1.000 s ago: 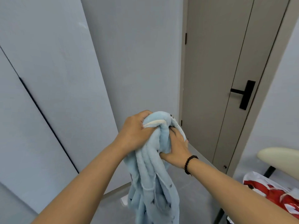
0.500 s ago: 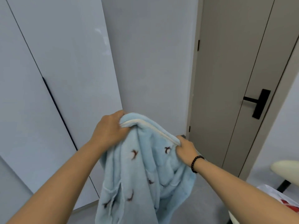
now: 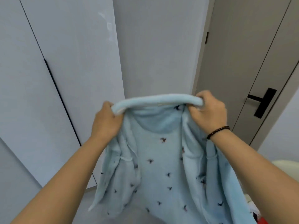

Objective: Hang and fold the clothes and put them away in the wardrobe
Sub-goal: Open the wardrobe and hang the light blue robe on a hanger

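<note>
Both hands raised in front of the chest, holding up a pale blue fleece garment point(image 3: 155, 167) by its collar. Left hand point(image 3: 106, 122) curled round the left end of the rolled collar point(image 3: 157, 101), fingers tucked into the fabric. Right hand point(image 3: 210, 109) gripping the right end, fingers closed over the roll, a dark beaded bracelet point(image 3: 217, 132) on that wrist. Collar stretched in a shallow arch between the two fists, well apart from each other. Garment hanging open below, inner side facing the camera, dotted with small dark motifs, front panels drooping at both sides. Lower edge out of view at the bottom of the picture.

Behind, to the left, pale grey wardrobe doors point(image 3: 64, 70), closed, with a dark vertical handle strip point(image 3: 61, 101) along one seam. Straight ahead, a plain grey wall point(image 3: 155, 46). To the right, a beige door point(image 3: 252, 62) with a black lever handle point(image 3: 262, 101). Cream curved edge of some furniture point(image 3: 286, 167) showing at the right, beside the right forearm; what it is cannot be told. Bit of red and white point(image 3: 255, 215) peeking out under the garment at the lower right.
</note>
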`<state>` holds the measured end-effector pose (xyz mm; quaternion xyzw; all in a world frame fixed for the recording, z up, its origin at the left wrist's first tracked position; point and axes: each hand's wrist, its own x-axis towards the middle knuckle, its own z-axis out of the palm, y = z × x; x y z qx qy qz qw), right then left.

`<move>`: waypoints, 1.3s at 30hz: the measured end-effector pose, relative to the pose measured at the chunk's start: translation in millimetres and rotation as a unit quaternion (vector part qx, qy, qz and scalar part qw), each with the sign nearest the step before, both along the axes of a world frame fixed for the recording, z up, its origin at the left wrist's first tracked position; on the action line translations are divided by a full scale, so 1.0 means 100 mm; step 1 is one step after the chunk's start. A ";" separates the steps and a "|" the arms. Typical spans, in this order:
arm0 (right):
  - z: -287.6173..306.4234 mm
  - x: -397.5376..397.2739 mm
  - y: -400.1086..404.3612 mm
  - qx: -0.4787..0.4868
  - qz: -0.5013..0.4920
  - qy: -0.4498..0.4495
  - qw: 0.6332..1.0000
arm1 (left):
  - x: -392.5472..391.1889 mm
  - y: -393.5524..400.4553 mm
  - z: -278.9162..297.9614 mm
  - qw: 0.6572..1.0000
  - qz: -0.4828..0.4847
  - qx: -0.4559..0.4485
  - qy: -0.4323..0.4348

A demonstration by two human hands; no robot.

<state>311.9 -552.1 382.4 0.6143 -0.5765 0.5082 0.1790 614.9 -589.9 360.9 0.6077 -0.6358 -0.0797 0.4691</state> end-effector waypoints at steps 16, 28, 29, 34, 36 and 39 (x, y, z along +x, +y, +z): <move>-0.75 0.19 -0.10 0.299 -0.001 -0.090 0.950 | 0.01 -0.13 -0.86 0.983 -0.012 0.162 0.083; -0.73 0.34 -0.33 0.240 -0.023 0.343 0.908 | 1.17 -0.03 -0.79 0.917 -0.039 0.164 -0.362; -0.78 0.44 -0.39 0.274 -0.040 0.312 0.909 | 1.22 -0.01 -0.82 0.914 -0.017 0.161 -0.372; -0.69 0.91 -0.65 0.449 -0.006 -0.035 0.893 | 1.44 0.10 -0.70 0.931 0.053 0.041 -0.360; -0.57 1.07 -0.70 0.353 0.055 -0.118 0.926 | 1.61 0.13 -0.61 0.960 0.072 -0.099 -0.252; -0.59 1.33 -0.60 0.135 0.163 -0.137 0.968 | 1.77 0.28 -0.71 0.989 0.099 -0.097 -0.055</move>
